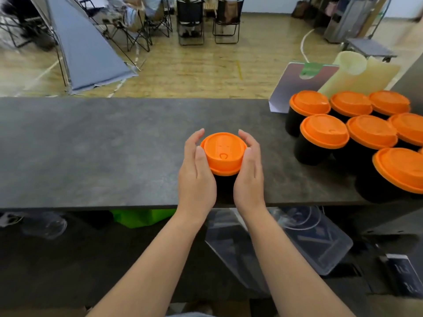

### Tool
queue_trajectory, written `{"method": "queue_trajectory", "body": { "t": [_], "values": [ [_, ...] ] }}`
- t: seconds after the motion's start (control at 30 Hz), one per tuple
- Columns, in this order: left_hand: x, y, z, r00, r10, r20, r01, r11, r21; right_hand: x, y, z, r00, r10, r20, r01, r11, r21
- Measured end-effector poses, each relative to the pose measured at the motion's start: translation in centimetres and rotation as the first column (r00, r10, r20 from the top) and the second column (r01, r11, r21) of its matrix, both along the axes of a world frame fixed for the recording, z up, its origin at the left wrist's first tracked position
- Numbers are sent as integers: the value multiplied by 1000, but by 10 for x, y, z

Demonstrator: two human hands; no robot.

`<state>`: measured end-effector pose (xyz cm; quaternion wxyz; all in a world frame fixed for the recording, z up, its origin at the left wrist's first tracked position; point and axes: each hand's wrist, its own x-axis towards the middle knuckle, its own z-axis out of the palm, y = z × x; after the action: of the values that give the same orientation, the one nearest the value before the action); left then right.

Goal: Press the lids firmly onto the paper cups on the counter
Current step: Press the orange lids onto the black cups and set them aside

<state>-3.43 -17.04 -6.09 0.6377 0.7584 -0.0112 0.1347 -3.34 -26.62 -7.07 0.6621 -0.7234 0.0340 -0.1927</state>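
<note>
A black paper cup (225,183) stands near the front edge of the dark grey counter (91,145). An orange lid (223,152) sits on top of it. My left hand (196,172) lies against the lid's left side with the fingers gently curved along its rim. My right hand (249,172) mirrors it on the lid's right side. Both thumbs rest at the lid's edge. Most of the cup's wall is hidden between my palms.
Several black cups with orange lids (325,131) crowd the counter's right end. Behind them stand cream sleeves of stacked cups (352,72) and a grey card (295,85). Clear plastic containers (315,239) sit on the shelf below the counter. Folding chairs stand on the floor beyond.
</note>
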Motion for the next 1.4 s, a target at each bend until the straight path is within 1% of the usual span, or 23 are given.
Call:
{"method": "queue_trajectory", "body": {
  "t": [0.1,0.27,0.37,0.47,0.57,0.63,0.7,0.8,0.87,0.93,1.0,1.07,1.1,1.17,1.23,1.3,1.37,1.4],
  "values": [
    [2,2,-6,996,-46,71,46,999,2,2,-1,-5,995,-22,97,26,999,-42],
    [8,4,-14,990,-102,95,106,994,-32,5,1,-7,990,-7,143,12,999,-37],
    [12,4,-16,984,-136,113,142,989,-43,7,1,-9,989,-15,144,22,999,-49],
    [15,2,-18,981,-138,137,145,989,-43,7,0,-9,990,9,138,-2,999,-49],
    [15,3,-19,980,-149,131,156,986,-51,6,-1,-6,992,33,121,-27,998,-53],
    [14,5,-17,980,-160,121,168,984,-54,5,-1,-4,993,15,114,-7,997,-74],
    [16,9,-14,984,-127,127,133,990,-38,2,0,-2,992,-33,121,43,996,-79],
    [30,22,-9,990,5,140,0,999,-35,-7,5,-1,989,-94,118,101,993,-58],
    [39,32,-7,986,84,146,-82,996,-20,-12,7,-1,991,-88,100,94,994,-59],
    [39,37,-3,984,116,136,-111,993,-49,-14,7,-1,995,-48,81,54,996,-69],
    [31,35,3,993,83,89,-75,993,-89,-14,7,-2,997,45,66,-37,993,-110],
    [23,31,6,999,-4,43,6,999,-54,-12,9,-2,986,160,51,-150,976,-159],
    [21,29,6,999,-49,22,50,998,-42,-11,10,-1,982,180,47,-170,971,-170],
    [19,28,6,995,-104,3,104,994,-35,-7,12,4,990,138,38,-132,983,-132],
    [22,31,6,990,-138,3,138,990,-32,1,12,8,996,90,-12,-90,994,-68],
    [25,36,7,984,-176,-3,176,984,-26,8,10,9,994,93,-51,-97,992,-77],
    [29,39,8,988,-150,24,150,989,3,12,9,9,995,97,-38,-101,990,-99],
    [30,41,7,994,-101,51,100,995,21,13,11,9,995,92,-24,-94,990,-103]
  ]
}}
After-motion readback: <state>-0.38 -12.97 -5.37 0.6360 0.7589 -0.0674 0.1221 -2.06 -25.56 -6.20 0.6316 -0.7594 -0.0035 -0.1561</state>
